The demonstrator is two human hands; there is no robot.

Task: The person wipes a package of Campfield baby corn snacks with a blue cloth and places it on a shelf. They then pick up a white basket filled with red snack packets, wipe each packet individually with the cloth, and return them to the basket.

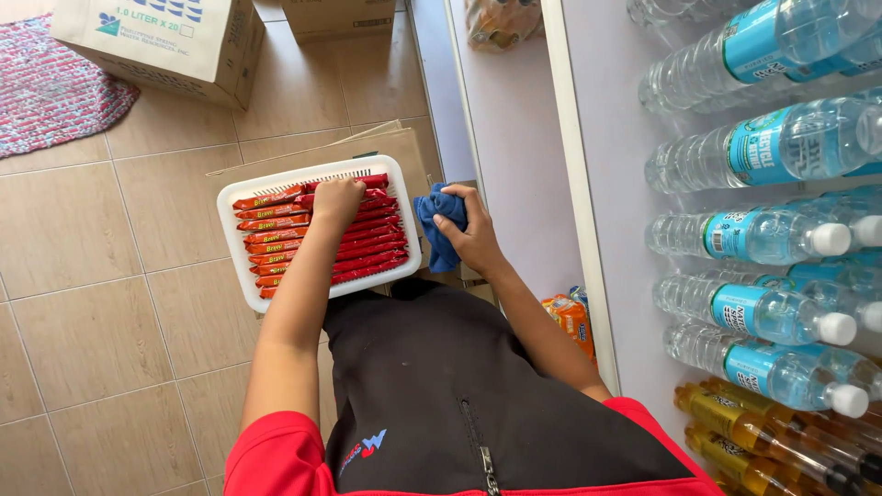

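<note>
Left hand (338, 200) closed on red snack packets (367, 241) in white basket (230, 230), right hand (470, 231) clutching blue cloth (437, 220) beside water bottles (763, 234).

The left hand (338, 199) is covering the middle of the red snack packets (367, 248), and its fingers are curling under, out of sight. The right hand (470, 234) is hiding part of the blue cloth (435, 220), so the cloth's full shape is not showing. The white basket (230, 220) is concealing most of the flattened cardboard (386, 140) lying beneath it. At twelve o'clock, two boxes (156, 37) are running off the top edge. At three o'clock, the water bottles (781, 142) are being cut by the right edge. At five o'clock, the yellow bottles (735, 427) are leaving the frame. The orange packets (570, 317) are sitting half hidden behind the right forearm.
</note>
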